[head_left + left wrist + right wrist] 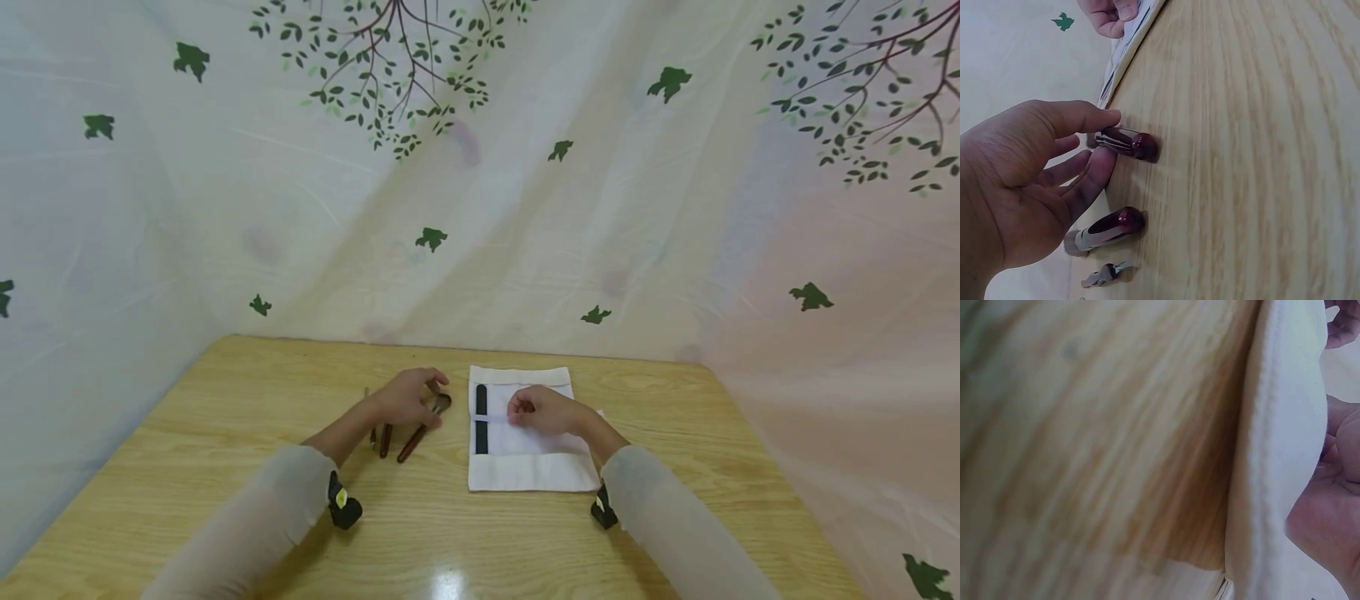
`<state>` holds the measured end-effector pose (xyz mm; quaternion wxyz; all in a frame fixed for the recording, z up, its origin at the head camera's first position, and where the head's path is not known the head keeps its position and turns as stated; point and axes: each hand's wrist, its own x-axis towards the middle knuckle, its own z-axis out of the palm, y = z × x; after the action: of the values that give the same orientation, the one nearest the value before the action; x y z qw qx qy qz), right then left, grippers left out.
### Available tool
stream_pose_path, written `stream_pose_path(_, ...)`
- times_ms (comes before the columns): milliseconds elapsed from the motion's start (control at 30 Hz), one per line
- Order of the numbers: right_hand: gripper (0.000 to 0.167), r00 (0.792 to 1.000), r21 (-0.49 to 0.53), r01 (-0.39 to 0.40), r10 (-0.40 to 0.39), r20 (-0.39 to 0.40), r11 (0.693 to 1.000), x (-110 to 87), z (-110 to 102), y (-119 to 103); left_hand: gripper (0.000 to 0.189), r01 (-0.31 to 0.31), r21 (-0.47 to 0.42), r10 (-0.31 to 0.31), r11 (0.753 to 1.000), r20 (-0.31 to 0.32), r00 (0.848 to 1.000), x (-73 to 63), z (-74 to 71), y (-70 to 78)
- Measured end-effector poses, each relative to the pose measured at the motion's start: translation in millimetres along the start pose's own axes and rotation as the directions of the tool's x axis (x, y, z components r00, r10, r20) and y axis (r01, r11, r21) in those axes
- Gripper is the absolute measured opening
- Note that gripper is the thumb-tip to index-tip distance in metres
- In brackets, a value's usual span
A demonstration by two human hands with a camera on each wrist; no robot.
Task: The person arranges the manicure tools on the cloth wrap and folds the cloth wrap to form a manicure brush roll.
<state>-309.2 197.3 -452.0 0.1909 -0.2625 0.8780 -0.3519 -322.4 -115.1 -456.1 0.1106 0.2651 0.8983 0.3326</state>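
Note:
My left hand (405, 398) is at a makeup brush (414, 442) with a dark red handle and a dark head. In the left wrist view, the thumb and a finger pinch this brush (1124, 141) on either side. A second dark-red-handled brush (1109, 228) lies beside it, and a small metal tool (1107, 274) lies past that. On the right, a white fabric roll (517, 473) is spread flat. A long black flat tool (482, 433) lies on it under a pale strap (497, 418). My right hand (546, 410) pinches the strap with curled fingers.
The wooden table (465, 542) carries everything. Behind it and at both sides hangs a pale curtain (495, 283) with printed leaves and birds. In the right wrist view, the roll's stitched edge (1260, 450) hides part of the right hand.

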Motion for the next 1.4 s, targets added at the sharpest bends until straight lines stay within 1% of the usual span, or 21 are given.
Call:
stream_pose_path(167,0.007,1.000,0.009,0.001,-0.001,0.000,1.000,0.8,0,2,0.060,0.049,-0.046,-0.051,0.998,-0.025,0.998,0.1,2.2,4.5)
stream_pose_path(300,0.007,1.000,0.012,-0.003,0.003,-0.004,1.000,0.7,0,2,0.059,0.056,-0.085,-0.058,0.995,-0.020,0.998,-0.2,1.3,6.8)
stream_pose_path(400,0.007,1.000,0.017,-0.005,0.005,-0.004,1.000,0.6,0,2,0.055,0.035,-0.117,-0.039,0.993,-0.026,0.999,0.7,0.2,7.5)
stream_pose_path(567,0.007,1.000,0.021,-0.010,0.010,0.001,1.000,0.7,1,3,0.044,-0.017,-0.219,0.008,0.976,-0.043,0.999,3.2,-1.7,11.2)
stream_pose_path(700,0.009,1.000,0.020,-0.019,0.019,0.007,1.000,1.3,2,4,0.043,-0.031,-0.251,0.016,0.968,-0.059,0.998,6.6,-1.4,17.6)
stream_pose_path(800,0.008,1.000,0.016,-0.023,0.023,0.010,1.000,1.8,2,4,0.045,-0.046,-0.277,0.024,0.960,-0.084,0.996,11.7,0.7,22.9)
stream_pose_path(900,0.007,1.000,0.014,-0.021,0.020,0.007,1.000,1.7,2,3,0.048,-0.060,-0.340,0.019,0.938,-0.123,0.992,18.5,4.2,27.8)
stream_pose_path(933,0.007,1.000,0.016,-0.020,0.019,0.005,1.000,1.5,2,2,0.048,-0.063,-0.371,0.012,0.926,-0.138,0.990,21.2,5.7,29.1)
stream_pose_path(1000,0.008,1.000,0.021,-0.019,0.019,0.003,1.000,1.1,2,1,0.048,-0.063,-0.447,-0.012,0.892,-0.162,0.987,26.0,8.5,32.2)
stream_pose_path(1067,0.008,1.000,0.023,-0.020,0.020,0.000,1.000,0.7,2,1,0.048,-0.067,-0.527,-0.040,0.847,-0.188,0.981,31.0,11.5,34.7)
stream_pose_path(1167,0.008,1.000,0.017,-0.024,0.024,-0.004,1.000,0.4,1,1,0.048,-0.094,-0.632,-0.072,0.769,-0.232,0.970,38.5,15.6,37.7)
stream_pose_path(1300,0.008,1.000,0.016,-0.024,0.024,-0.003,1.000,0.4,0,3,0.051,-0.129,-0.720,-0.118,0.682,-0.282,0.952,48.2,20.2,41.2)
stream_pose_path(1400,0.011,1.000,0.006,-0.019,0.019,-0.004,1.000,1.4,-1,2,0.053,-0.151,-0.765,-0.146,0.626,-0.305,0.941,55.6,23.8,44.5)
